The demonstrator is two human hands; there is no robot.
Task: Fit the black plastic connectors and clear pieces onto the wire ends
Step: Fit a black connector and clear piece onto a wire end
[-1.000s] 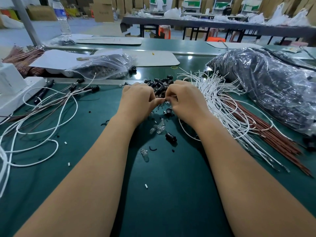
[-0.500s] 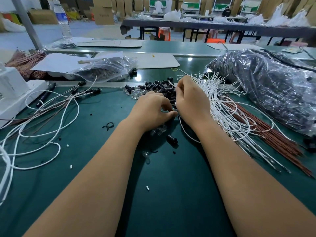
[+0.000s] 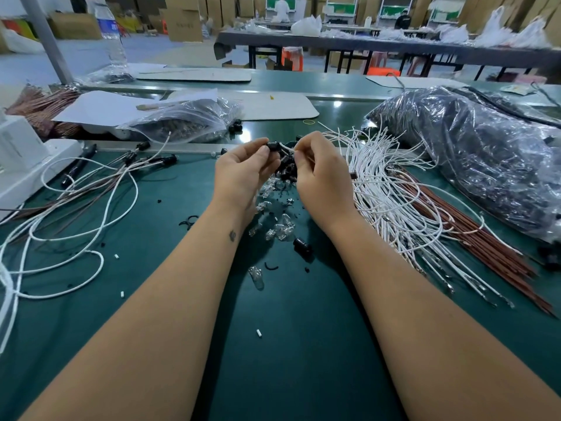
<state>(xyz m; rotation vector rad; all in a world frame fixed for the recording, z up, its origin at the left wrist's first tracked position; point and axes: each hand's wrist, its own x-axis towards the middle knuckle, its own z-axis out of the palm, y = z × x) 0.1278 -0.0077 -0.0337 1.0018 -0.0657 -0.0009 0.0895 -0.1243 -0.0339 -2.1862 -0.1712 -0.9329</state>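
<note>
I see finished white leads (image 3: 76, 208) sprawled left on the green mat (image 3: 288, 344), loose white wires (image 3: 394, 183) over brown ones (image 3: 473, 235) to the right. Zip bag (image 3: 188, 120) and big plastic bag (image 3: 473, 153) both hold dark parts. Clear pieces (image 3: 277, 230) lie under my wrists. My left hand (image 3: 243, 174) pinches a black connector (image 3: 273, 146); my right hand (image 3: 321, 177) pinches a white wire end (image 3: 288, 148) touching it.

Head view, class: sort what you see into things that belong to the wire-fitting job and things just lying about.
Job:
left hand, gripping a black connector
right hand, pinching a white wire
clear pieces
white wire bundle

Lying about:
water bottle
yellow rubber band
</note>
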